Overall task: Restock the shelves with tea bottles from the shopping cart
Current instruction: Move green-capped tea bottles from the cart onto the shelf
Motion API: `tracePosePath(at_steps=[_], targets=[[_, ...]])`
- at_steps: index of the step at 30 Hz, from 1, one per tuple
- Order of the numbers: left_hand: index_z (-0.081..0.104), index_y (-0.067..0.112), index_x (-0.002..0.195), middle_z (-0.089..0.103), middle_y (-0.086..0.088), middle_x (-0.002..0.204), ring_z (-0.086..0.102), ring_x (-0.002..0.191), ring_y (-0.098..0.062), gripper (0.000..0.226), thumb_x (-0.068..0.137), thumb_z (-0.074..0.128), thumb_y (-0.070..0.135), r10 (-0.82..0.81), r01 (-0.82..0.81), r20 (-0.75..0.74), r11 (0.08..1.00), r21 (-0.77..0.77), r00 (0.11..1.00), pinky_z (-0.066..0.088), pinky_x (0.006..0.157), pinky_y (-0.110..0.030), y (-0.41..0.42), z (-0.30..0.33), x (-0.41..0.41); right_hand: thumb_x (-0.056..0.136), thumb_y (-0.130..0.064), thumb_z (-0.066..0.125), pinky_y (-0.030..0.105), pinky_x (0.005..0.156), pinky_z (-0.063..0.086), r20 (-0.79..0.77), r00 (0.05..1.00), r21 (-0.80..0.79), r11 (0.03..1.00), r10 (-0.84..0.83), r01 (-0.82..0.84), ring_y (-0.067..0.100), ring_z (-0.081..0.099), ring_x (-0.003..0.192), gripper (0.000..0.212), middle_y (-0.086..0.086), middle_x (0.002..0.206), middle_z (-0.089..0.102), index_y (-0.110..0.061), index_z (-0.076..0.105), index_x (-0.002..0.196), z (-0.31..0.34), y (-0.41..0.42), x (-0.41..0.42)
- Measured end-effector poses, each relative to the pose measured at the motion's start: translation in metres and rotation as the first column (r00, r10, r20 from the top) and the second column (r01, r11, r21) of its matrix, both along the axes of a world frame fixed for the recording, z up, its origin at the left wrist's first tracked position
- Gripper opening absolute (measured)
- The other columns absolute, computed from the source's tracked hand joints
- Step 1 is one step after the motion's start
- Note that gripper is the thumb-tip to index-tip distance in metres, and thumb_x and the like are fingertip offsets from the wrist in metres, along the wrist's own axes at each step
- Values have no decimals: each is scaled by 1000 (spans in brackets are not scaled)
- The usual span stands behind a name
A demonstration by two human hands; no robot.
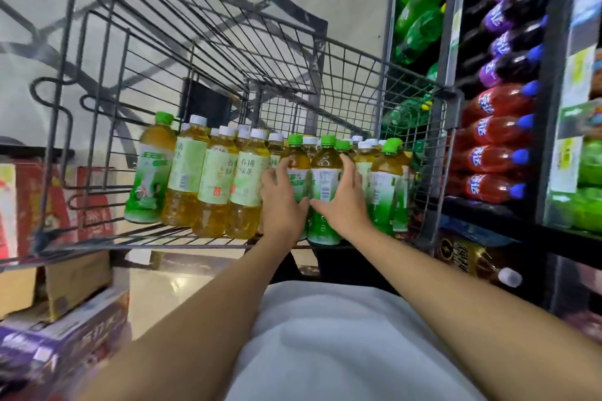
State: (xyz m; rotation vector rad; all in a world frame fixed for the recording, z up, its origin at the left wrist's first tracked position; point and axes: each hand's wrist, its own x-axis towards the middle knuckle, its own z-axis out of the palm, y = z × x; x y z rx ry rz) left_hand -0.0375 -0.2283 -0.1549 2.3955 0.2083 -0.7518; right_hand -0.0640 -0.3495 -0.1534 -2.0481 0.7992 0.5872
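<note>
From the head view, you are at the pick-up step: both hands are down in the shopping cart among the tea bottles, with none lifted yet as far as I can judge. Your left hand wraps a green-capped bottle, fingers curled round its left side. Your right hand curls round the neighbouring green-capped bottle from the right, thumb low across its label. Both arms reach forward, nearly straight, wrists close together. Next you need to firm each grip, lift both bottles clear of the white-capped bottles packed alongside, then swing right toward the shelves.
</note>
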Motion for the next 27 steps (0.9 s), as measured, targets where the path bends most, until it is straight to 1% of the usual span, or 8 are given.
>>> tracePosePath(at_steps=[7,11,15,18,21,23,25,27], targets=[[30,26,148,33,-5,147,40,135,-27,88,79,77,-3,82,-83,-17,991,-103,996,40,115,-45,1,-3,1,77,-4,83,23,96,34,-3,995,52,993,-101,101,24,41,135,107,6,151,37,-26,16,159,4,1,0],[31,23,148,41,-4,144,42,135,-22,89,78,79,-3,69,-74,-33,979,-192,997,38,118,-45,11,-2,7,78,-2,81,41,108,46,-16,990,92,986,-140,140,27,42,137,108,4,155,37,-33,15,158,12,-4,-3],[29,33,149,41,3,142,45,136,-21,98,76,81,-5,67,-91,-84,939,-332,994,46,112,-48,23,1,19,80,0,78,49,102,52,14,979,125,972,-201,198,28,45,137,103,2,159,34,-39,17,154,23,-10,-10],[30,39,147,38,5,145,42,140,-22,98,77,80,-6,42,-82,-106,908,-411,994,46,113,-50,31,9,31,81,3,76,34,78,57,65,956,138,952,-286,275,30,61,116,99,4,149,42,-41,21,150,30,-12,-19],[33,46,142,39,9,144,45,139,-26,94,77,79,-5,-34,-14,-90,876,-482,995,48,108,-54,39,18,42,82,3,76,13,64,48,116,923,135,926,-368,352,16,62,100,96,1,142,46,-37,23,151,40,-10,-29],[33,48,141,39,9,143,49,135,-30,94,77,78,-4,-88,29,-87,853,-522,992,50,105,-56,43,24,50,83,0,76,15,82,50,157,888,134,900,-431,414,14,56,116,95,0,149,42,-37,23,153,47,-5,-36],[33,48,143,38,6,142,49,132,-30,93,78,79,-2,-153,96,-64,839,-536,986,52,103,-56,47,32,54,84,-1,76,33,105,46,192,844,139,865,-501,481,19,45,136,95,0,155,38,-37,23,154,54,2,-44],[34,49,140,41,2,139,51,129,-30,90,78,80,3,-238,176,-35,803,-569,971,53,101,-56,50,42,55,84,-2,76,43,109,46,212,794,159,822,-570,547,15,47,135,95,1,153,41,-39,24,154,62,11,-57]])
